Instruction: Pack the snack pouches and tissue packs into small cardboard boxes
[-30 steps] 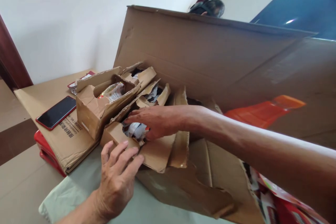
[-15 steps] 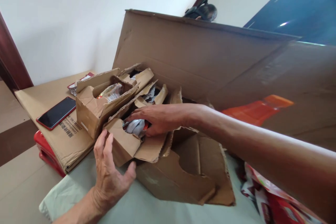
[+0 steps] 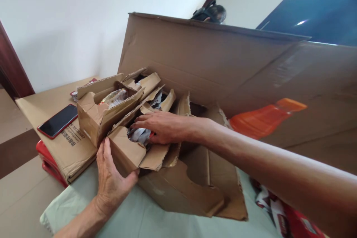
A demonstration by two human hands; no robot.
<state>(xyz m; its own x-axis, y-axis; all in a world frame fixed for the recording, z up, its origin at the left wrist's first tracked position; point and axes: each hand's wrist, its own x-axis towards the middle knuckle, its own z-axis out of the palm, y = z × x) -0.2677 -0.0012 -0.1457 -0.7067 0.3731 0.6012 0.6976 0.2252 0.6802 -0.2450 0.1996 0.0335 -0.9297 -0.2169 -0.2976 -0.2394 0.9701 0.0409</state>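
My left hand (image 3: 111, 176) is braced round the near end of a narrow open cardboard box (image 3: 124, 156), fingers along its left side and thumb at its lower front edge. My right hand (image 3: 160, 126) reaches over the same box from the right. Its fingers curve down onto a crumpled silvery packet (image 3: 141, 135) inside, with a bit of red by the thumb; the fingertips are partly hidden. To the left stands another cut-open box (image 3: 92, 126), with a clear and gold wrapped packet (image 3: 115, 97) in it. A larger opened box (image 3: 178, 187) lies under my right forearm.
A black phone (image 3: 58, 121) rests on a flat carton (image 3: 69, 156) at left, above a red stool (image 3: 50, 163). A tall cardboard panel (image 3: 195, 55) rises behind, with an orange translucent plastic piece (image 3: 256, 121) before it. Red packets (image 3: 295, 219) lie lower right on pale green cloth (image 3: 156, 219). A person (image 3: 212, 13) is beyond.
My left hand has closed in from just off the box to contact with its end. My right hand has shifted slightly left over the packet. The view has moved a little.
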